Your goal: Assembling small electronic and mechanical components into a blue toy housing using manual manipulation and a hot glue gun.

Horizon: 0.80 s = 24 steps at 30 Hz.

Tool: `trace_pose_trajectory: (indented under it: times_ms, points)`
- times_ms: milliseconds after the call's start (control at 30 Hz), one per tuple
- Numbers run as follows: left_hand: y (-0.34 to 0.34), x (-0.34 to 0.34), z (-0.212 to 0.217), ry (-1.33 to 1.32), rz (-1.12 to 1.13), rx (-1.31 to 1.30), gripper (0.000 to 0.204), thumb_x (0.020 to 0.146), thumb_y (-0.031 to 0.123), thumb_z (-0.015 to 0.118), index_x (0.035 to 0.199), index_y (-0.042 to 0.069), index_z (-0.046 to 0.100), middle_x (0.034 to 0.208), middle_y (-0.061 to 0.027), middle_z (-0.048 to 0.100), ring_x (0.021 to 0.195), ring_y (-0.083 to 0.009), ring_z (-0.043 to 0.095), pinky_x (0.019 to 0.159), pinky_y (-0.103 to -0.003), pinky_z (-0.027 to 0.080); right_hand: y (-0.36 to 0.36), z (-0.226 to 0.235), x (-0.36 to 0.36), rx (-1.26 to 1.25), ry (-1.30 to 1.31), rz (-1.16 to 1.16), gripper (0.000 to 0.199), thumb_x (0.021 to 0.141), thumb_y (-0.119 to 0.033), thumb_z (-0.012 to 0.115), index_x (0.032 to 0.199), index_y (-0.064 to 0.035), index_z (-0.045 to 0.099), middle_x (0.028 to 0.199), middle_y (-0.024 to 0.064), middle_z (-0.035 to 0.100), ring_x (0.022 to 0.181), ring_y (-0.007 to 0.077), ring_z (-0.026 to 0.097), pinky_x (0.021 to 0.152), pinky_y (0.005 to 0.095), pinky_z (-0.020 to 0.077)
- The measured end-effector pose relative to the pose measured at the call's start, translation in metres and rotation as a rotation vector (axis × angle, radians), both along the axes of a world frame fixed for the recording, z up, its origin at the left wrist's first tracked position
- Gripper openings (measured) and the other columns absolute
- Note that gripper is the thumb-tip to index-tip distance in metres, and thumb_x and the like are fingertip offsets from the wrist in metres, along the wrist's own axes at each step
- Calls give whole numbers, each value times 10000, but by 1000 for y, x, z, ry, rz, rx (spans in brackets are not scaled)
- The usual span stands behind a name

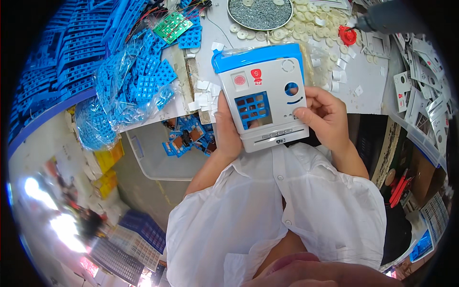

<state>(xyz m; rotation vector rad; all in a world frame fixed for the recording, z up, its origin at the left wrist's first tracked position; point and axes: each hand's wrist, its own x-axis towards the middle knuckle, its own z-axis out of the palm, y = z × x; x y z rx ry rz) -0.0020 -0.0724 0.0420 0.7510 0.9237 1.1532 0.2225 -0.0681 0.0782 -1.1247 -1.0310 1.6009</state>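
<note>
Between my two hands is a white plastic toy-safe front panel, tilted slightly, with a red fingerprint mark, a round hole and a square keypad window. Blue plastic shows along its upper edge, and a blue grid fills part of the window. My left hand grips the panel's left edge; most of its fingers are hidden behind. My right hand holds the right edge, thumb on the front near the lower corner and fingers bent round the side.
Blue keypads in clear bags and stacked blue parts lie at the left. Behind the panel are a round tray of screws and many pale discs. A bin of white panels stands right; a clear bin sits below the table.
</note>
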Motion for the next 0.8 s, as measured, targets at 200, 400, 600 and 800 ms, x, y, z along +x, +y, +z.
trace_pose_trajectory:
  times_ms: [200, 400, 600, 800]
  points:
    - [-3, -11, -5, -54, -116, -2, 771, 1026, 549, 454, 1563, 40, 240, 1300, -123, 604, 940, -144, 654, 672, -224, 527, -2, 3, -3, -79, -164, -35, 350, 921, -20, 742, 1251, 42, 645, 894, 38, 752, 750, 45, 656, 695, 206, 528]
    - [-4, -9, 2, 54, -65, 15, 701, 1036, 477, 464, 1545, 22, 309, 1345, -150, 589, 1077, -202, 648, 870, -323, 543, -6, 10, -4, -24, -364, -38, 320, 893, -60, 788, 1175, 33, 665, 833, 43, 740, 700, 47, 643, 653, 201, 508]
    - [-11, -10, -7, 64, -37, 95, 645, 1065, 415, 424, 1542, -5, 315, 1436, -169, 541, 1267, -259, 595, 1057, -398, 488, -11, 12, 11, 276, -773, 7, 369, 875, -101, 815, 1190, -4, 651, 892, 26, 699, 702, 70, 593, 594, 214, 467]
    - [-13, -11, 7, 141, -54, 87, 745, 1073, 416, 454, 1575, -73, 202, 1471, -202, 468, 1303, -231, 506, 1089, -375, 415, -2, 0, 6, -8, -191, -23, 529, 899, -90, 790, 1351, -20, 524, 1111, 37, 625, 890, 48, 576, 622, 191, 470]
